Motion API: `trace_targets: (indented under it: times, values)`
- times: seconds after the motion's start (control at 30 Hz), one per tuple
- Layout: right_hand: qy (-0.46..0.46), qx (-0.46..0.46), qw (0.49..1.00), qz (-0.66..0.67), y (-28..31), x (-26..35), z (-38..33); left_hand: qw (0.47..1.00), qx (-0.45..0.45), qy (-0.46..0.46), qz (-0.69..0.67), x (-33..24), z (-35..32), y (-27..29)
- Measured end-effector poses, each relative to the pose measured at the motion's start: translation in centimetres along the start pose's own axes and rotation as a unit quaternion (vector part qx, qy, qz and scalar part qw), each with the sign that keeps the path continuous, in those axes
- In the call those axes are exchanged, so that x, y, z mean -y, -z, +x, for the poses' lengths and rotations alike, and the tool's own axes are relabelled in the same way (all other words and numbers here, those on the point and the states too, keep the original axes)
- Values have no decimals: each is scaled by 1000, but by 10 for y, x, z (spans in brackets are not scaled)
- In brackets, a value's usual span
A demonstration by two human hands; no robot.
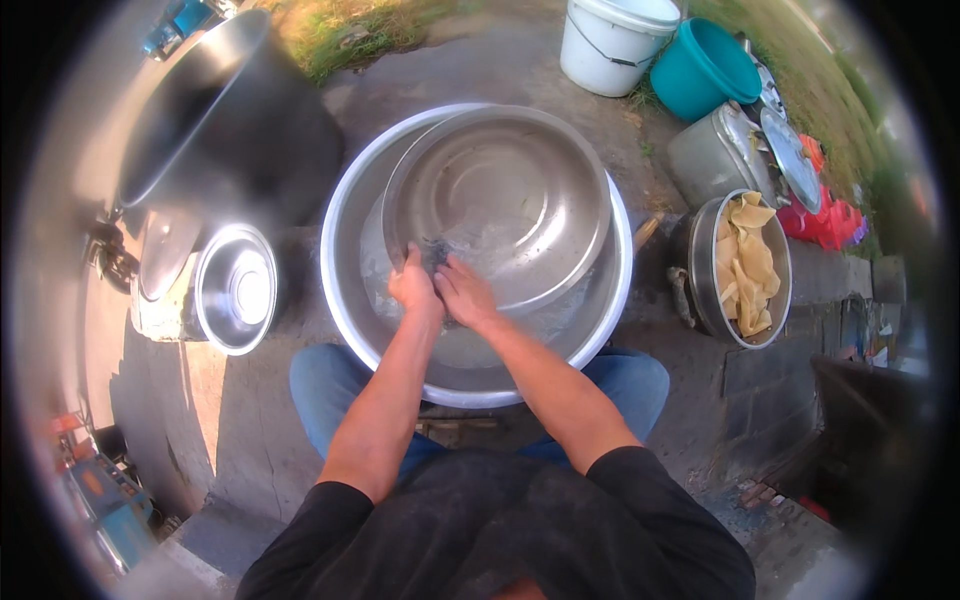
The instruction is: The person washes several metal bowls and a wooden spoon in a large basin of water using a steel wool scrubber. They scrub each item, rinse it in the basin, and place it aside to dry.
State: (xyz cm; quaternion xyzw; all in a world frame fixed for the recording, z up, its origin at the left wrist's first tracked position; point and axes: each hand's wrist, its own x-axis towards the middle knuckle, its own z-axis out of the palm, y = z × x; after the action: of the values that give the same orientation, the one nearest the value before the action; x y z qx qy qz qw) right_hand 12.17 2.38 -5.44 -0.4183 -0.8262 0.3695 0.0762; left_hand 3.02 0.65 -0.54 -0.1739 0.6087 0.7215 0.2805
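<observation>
A wide, shallow steel basin (545, 165) lies tilted inside a larger, pale metal washtub (628, 235), which holds cloudy water. Both my hands are at the near left edge of the steel basin, close together. Between them is a dark, stringy wad (434, 252) that looks like a scouring pad. My left hand (415, 284) is closed at the wad's left side, its fingers by the basin's rim. From the right, my right hand (466, 291) presses curled fingers against the wad. Parts of the fingers are hidden, so the exact grip on each side is unclear.
On the left stand a huge dark pot (235, 130) and a shiny steel bowl (237, 290). To the right is a pot (708, 270) filled with tan, sheet-like pieces (748, 265). Farther back are a white bucket (610, 50), a teal tub (705, 70) and a grey lidded pot (710, 155).
</observation>
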Motion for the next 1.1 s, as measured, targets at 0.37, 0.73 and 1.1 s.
trace_targets:
  times: [0.37, 0.73, 1.1]
  values:
    - [-105, 76, 930, -345, 69, -39, 18, 998, -55, 9, -16, -5, 12, -12]
    - [126, 183, 931, -291, 96, -24, -5, 999, -32, 9, -40, -17, 18, -1]
    - [163, 77, 944, -276, 60, -39, 8, 999, -29, 18, -1, -30, 24, 3]
